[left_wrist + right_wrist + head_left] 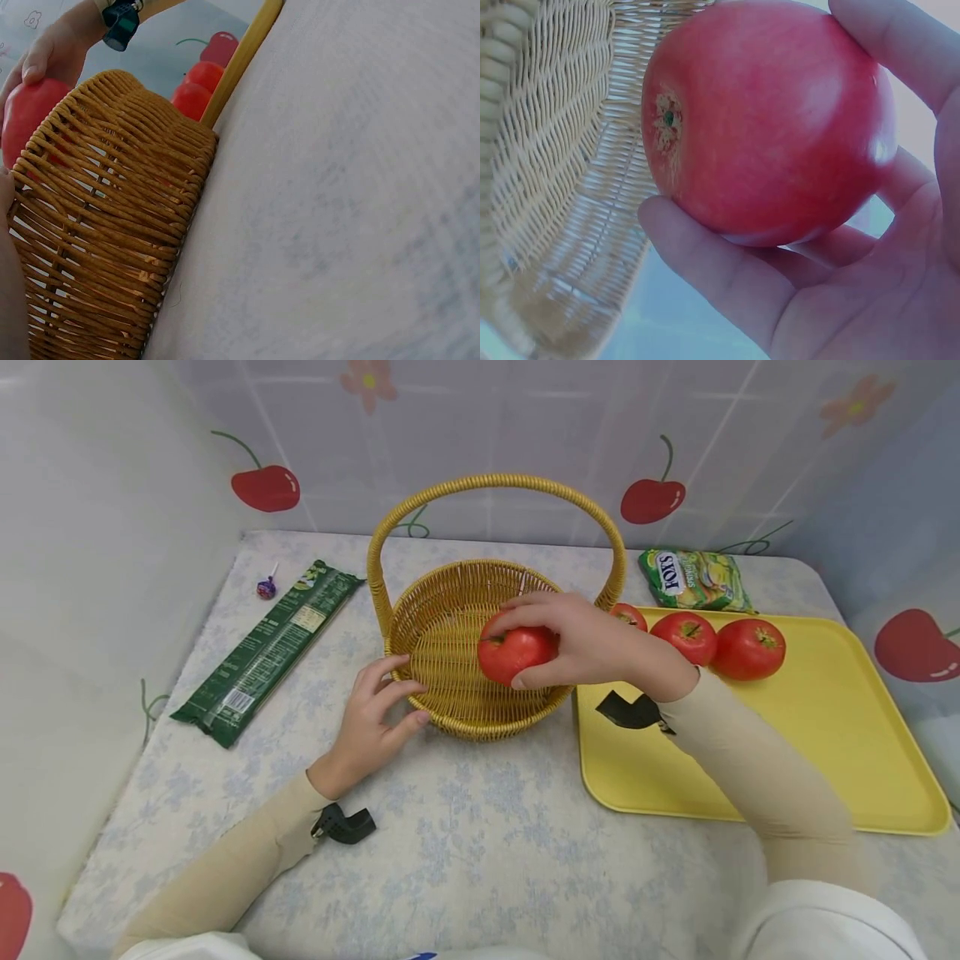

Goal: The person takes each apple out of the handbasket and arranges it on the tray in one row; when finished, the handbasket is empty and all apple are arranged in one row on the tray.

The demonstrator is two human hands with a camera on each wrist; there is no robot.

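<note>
My right hand (573, 639) grips a red tomato (517, 653) over the right part of a woven basket (491, 731) with a tall arched handle. In the right wrist view, fingers and thumb wrap the tomato (772, 124), and its stem scar faces the basket wall (555, 127). My left hand (371, 722) holds the basket's front left rim, fingertips over the edge and thumb lower on the outside. The left wrist view shows the basket's side (112, 217) close up, with the held tomato (31, 112) beyond its rim. No tomato shows inside the basket.
On the right lies a yellow tray (840, 727) with several tomatoes (750, 649) along its back left edge. Behind it is a green candy bag (697, 580). To the left are a long green packet (270, 652) and a small lollipop (266, 587). A printed wall stands behind.
</note>
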